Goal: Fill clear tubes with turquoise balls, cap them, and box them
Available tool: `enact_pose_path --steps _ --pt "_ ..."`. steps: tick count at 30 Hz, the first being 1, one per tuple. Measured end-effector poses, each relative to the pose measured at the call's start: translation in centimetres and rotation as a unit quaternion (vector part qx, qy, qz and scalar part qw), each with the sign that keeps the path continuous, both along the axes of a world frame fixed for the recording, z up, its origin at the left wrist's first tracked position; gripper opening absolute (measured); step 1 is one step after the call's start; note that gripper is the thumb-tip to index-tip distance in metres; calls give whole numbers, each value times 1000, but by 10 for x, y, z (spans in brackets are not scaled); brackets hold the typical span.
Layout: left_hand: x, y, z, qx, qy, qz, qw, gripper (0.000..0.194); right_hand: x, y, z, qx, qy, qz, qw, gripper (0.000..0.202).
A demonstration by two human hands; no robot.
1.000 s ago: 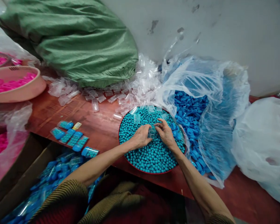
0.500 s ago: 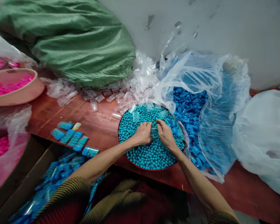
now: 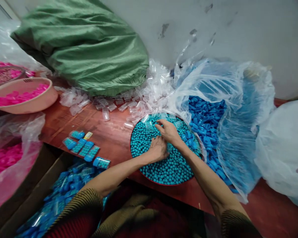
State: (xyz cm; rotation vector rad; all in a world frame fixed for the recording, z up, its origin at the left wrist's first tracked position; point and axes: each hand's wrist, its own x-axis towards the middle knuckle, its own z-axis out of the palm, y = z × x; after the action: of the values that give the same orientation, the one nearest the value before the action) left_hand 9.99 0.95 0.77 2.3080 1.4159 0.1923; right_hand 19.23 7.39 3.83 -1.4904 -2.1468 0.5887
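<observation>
A round red-rimmed basin (image 3: 131, 145) brims with small teal beads (image 3: 167, 173). My left hand (image 3: 159, 148) is curled down against the beads near the middle, and whatever lies in its fingers is hidden. Just above and right of it, my right hand (image 3: 169, 132) reaches across, fingers stretched toward the far side. Close to its fingertips a small clear plastic box (image 3: 149, 126) lies on the beads. More clear boxes rest along the basin's far rim. Several blue caps (image 3: 190, 140) sit on the beads at the right.
Filled blue-capped boxes (image 3: 86, 148) lie on the red table (image 3: 114, 132) at left. Loose clear boxes (image 3: 139, 105) are heaped before a green sack (image 3: 94, 56). A plastic bag of blue caps (image 3: 206, 115) stands right, a pink basin (image 3: 47, 96) left. Below sits a carton of filled boxes (image 3: 62, 188).
My right hand has moved up and left over the beads toward the clear boxes. My left hand has curled, and the clear box seen between the hands is out of sight. The view shifted slightly.
</observation>
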Motion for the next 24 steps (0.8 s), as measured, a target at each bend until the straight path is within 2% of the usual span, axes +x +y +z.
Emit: enact_pose_path --steps 4,7,11,14,16,20,22,24 --pt "-2 -2 -10 14 -22 -18 999 57 -34 22 0 24 -151 122 981 44" --pt "-1 -6 -9 17 -42 17 999 56 -32 32 -12 -12 -152 148 977 34" --pt "1 -11 -6 25 -67 69 995 58 8 23 -27 -22 22 101 994 26" --pt "1 -11 -9 40 -94 63 993 61 40 -1 -36 -30 143 53 988 23" --pt "0 -8 -11 23 -98 48 994 62 51 -19 -43 -44 197 17 979 23" --pt "-2 -1 -8 -10 -107 22 994 63 53 -43 -55 -62 289 -59 954 20" --pt "-3 3 -5 -8 -131 13 991 60 51 -44 -58 -99 346 -93 929 18" --pt "-4 7 -3 -10 -154 12 988 67 50 -40 -61 -153 400 -112 897 18"
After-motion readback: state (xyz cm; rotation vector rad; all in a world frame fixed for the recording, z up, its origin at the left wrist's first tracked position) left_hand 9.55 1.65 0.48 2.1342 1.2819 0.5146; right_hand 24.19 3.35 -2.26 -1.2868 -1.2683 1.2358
